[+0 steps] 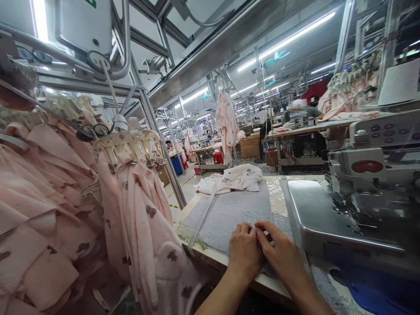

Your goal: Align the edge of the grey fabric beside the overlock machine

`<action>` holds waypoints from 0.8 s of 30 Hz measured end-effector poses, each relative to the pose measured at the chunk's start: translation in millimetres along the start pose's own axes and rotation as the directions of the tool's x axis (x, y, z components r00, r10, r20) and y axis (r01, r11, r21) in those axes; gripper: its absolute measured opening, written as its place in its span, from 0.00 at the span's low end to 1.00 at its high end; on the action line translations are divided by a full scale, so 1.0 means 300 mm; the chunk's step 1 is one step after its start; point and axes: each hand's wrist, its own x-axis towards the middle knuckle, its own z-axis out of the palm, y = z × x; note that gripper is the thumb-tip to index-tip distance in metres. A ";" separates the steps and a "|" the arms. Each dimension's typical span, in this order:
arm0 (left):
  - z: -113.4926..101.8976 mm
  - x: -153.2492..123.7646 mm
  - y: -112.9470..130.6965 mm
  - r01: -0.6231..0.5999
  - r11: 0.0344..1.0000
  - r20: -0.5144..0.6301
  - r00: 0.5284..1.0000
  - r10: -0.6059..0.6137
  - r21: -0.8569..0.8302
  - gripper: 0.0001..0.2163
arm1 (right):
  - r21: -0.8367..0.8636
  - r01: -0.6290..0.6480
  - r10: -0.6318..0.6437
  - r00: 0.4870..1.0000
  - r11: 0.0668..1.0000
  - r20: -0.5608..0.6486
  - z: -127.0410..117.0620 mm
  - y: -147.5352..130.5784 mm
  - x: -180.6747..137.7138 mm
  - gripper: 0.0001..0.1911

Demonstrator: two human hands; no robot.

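Both palms down, left hand (pixel 244 251) and right hand (pixel 282 253) touching, fingers pinching grey cloth (pixel 229 210)

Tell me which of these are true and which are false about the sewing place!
1. Both hands rest on the grey cloth. True: the left hand and right hand touch each other there.
2. The hanging clothes on the left are green. False: they are pink with small brown shapes.
3. A sewing machine stands to the right of the hands. True.
4. The white folded cloth lies under the hands. False: it lies at the far end of the grey cloth.
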 end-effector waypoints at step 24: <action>-0.001 -0.004 0.001 0.016 0.999 -0.004 1.000 -0.016 -0.028 0.17 | -0.012 0.006 -0.006 1.000 1.000 -0.001 0.000 -0.009 -0.001 0.21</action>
